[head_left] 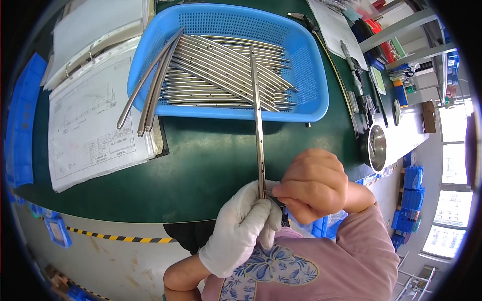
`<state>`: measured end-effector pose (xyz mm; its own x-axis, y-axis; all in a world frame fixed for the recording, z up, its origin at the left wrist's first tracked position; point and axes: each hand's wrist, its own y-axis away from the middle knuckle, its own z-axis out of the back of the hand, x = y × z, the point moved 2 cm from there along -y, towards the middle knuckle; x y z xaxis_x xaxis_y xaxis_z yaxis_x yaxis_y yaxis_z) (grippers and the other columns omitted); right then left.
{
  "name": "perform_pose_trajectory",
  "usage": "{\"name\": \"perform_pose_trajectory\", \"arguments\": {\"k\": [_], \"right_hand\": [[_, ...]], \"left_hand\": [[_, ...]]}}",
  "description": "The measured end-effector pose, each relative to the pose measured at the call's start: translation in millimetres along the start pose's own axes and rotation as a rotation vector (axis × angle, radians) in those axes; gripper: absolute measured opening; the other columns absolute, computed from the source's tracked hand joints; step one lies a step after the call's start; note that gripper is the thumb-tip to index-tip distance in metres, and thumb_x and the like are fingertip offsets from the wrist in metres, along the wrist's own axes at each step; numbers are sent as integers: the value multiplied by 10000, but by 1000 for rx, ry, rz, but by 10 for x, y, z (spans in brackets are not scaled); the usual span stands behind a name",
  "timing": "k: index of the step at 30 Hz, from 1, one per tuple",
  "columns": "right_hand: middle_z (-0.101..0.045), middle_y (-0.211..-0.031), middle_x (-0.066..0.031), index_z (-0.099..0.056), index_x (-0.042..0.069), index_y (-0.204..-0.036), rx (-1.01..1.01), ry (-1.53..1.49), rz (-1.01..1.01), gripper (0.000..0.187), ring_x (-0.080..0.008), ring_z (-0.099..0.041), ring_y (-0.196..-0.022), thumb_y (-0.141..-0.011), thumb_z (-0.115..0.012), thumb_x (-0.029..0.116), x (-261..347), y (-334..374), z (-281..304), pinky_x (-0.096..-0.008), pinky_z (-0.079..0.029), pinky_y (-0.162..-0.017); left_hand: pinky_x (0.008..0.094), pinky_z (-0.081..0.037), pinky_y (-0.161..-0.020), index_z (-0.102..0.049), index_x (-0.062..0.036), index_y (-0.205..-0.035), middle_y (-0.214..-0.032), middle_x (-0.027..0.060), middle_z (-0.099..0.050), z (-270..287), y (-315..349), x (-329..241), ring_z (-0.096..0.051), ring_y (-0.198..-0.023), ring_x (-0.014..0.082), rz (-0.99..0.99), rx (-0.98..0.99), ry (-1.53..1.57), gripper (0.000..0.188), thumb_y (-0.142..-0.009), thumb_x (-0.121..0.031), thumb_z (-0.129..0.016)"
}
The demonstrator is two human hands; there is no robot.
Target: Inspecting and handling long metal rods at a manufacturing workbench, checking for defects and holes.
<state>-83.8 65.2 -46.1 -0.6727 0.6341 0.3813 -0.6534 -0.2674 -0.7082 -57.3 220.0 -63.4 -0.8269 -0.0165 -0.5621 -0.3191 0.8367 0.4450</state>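
Note:
My left hand (235,232), in a white glove, is closed around the near end of a slim metal rod (258,125) with small holes along its side. The rod points away from me, and its far end lies over the blue basket. My bare right hand (316,185) is closed in a pinch beside the held end. A thin pin-like metal piece (268,192) shows between its fingertips and the rod; its full shape is hidden. Many similar rods (226,70) lie in the perforated blue basket (211,113), several leaning over its left rim.
An open binder with drawings (95,120) lies left on the green table (201,165). At right are a caliper (296,16), a micrometer (351,65), a steel bowl (374,148) and a long ruler (334,75). Blue bins (412,190) stand beyond the table at right.

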Motion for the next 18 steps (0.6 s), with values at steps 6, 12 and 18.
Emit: {"name": "perform_pose_trajectory", "arguments": {"k": [6, 12, 18], "right_hand": [[-543, -632, -47, -622, 10, -762, -59, 123, 149, 130, -160, -487, -446, -638, -629, 49, 38, 12, -38, -269, -365, -396], [-557, -631, -51, -629, 13, -745, 7, -20, -22, 111, -166, -507, -459, -640, -632, 49, -34, 26, 20, -270, -373, -404], [-576, -648, -60, -635, 5, -750, -9, -47, -72, 109, -174, -526, -476, -652, -631, 54, -26, 44, 71, -279, -381, -411]], "left_hand": [[204, -397, -506, -425, 34, -1161, -723, 44, -507, -13, -6, 4, -441, -523, 71, -20, -6, 2, 263, -953, -88, -319], [215, -449, -545, -393, 44, -1222, -788, 81, -564, 58, -37, 38, -503, -562, 92, -35, 36, 15, 310, -953, -88, -316], [251, -522, -676, -334, 53, -1308, -950, 140, -623, 81, -16, 4, -618, -724, 154, -43, 112, 92, 378, -959, -92, -327]]}}
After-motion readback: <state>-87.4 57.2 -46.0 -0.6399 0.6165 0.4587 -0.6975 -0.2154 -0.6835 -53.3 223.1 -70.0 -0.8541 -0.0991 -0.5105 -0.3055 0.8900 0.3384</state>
